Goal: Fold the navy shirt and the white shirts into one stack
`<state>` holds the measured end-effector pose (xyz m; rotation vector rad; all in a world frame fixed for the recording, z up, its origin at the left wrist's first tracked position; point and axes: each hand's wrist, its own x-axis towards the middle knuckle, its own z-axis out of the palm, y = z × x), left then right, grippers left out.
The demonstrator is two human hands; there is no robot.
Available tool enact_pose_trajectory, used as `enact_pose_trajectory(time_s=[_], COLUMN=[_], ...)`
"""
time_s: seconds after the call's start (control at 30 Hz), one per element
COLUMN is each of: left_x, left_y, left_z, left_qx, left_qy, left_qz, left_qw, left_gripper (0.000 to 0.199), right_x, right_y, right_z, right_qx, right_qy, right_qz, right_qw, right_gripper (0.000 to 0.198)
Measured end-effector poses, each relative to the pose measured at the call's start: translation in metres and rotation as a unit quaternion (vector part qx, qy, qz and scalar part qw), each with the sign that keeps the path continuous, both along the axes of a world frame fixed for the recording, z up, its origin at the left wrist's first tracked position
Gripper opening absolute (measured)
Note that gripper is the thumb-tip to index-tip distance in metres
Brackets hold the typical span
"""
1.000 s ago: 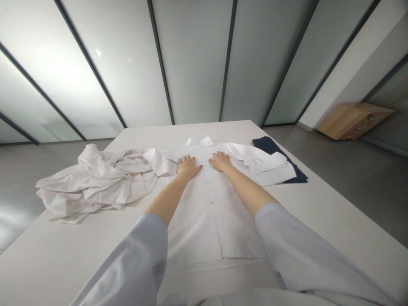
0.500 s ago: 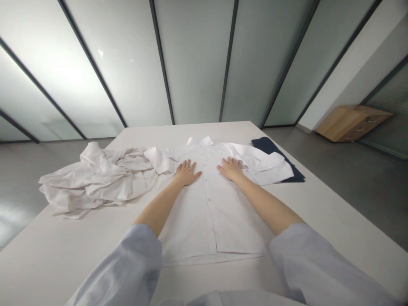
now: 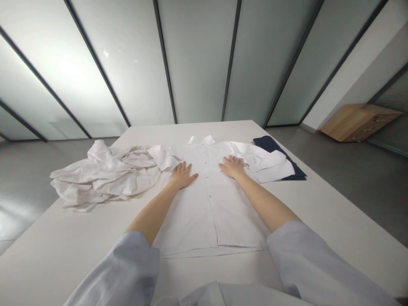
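A white button-up shirt (image 3: 194, 216) lies front side up on the table, its collar pointing away from me and its hem toward me. Flat on the left half of its chest rests my left hand (image 3: 182, 175), fingers spread. My right hand (image 3: 233, 167) presses on the other side of the button line, its fingers also apart. Neither hand grips the cloth. The right sleeve stretches out over a dark navy folded cloth (image 3: 298, 172). On the left, the other sleeve meets a heap of crumpled white cloth (image 3: 108, 174).
The pale table (image 3: 328, 221) runs away from me to a far edge near frosted glass panels (image 3: 197, 63). The crumpled heap reaches the table's left edge. A wooden cabinet (image 3: 357, 123) stands on the floor at the far right.
My left hand has slid slightly left and toward me across the shirt. My right hand stays almost in place. The view has shifted a little.
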<state>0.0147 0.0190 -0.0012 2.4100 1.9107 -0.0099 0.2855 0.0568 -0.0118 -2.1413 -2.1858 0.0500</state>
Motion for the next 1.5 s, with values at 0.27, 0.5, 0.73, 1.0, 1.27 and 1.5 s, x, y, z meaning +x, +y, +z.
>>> enact_pose_trajectory(time_s=[0.27, 0.5, 0.73, 1.0, 1.27, 1.5], left_x=[-0.003, -0.004, -0.002, -0.004, -0.004, -0.004], left_y=[-0.002, -0.001, 0.000, 0.002, 0.003, -0.001], left_z=[0.002, -0.002, -0.003, -0.004, -0.005, 0.000], left_qx=[0.040, 0.044, 0.049, 0.056, 0.061, 0.060], left_qy=[-0.025, -0.035, -0.028, -0.022, -0.030, -0.042], left_qz=[-0.002, 0.000, -0.003, -0.008, -0.007, -0.015], left_qw=[0.999, 0.998, 0.998, 0.998, 0.998, 0.997], left_gripper=[0.066, 0.063, 0.062, 0.061, 0.059, 0.054], right_x=[0.002, 0.039, 0.111, 0.141, 0.164, 0.133], right_y=[-0.006, -0.012, -0.036, -0.048, -0.022, -0.009], right_z=[0.006, 0.022, 0.031, 0.019, 0.057, 0.100], right_qx=[0.059, 0.112, 0.136, 0.085, 0.291, 0.229], right_qy=[0.031, 0.026, -0.045, -0.028, 0.368, 0.299], right_qz=[0.019, -0.020, -0.119, -0.129, -0.218, -0.120], right_qw=[0.998, 0.993, 0.983, 0.988, 0.856, 0.919], right_gripper=[0.042, 0.038, 0.045, 0.034, 0.035, 0.025])
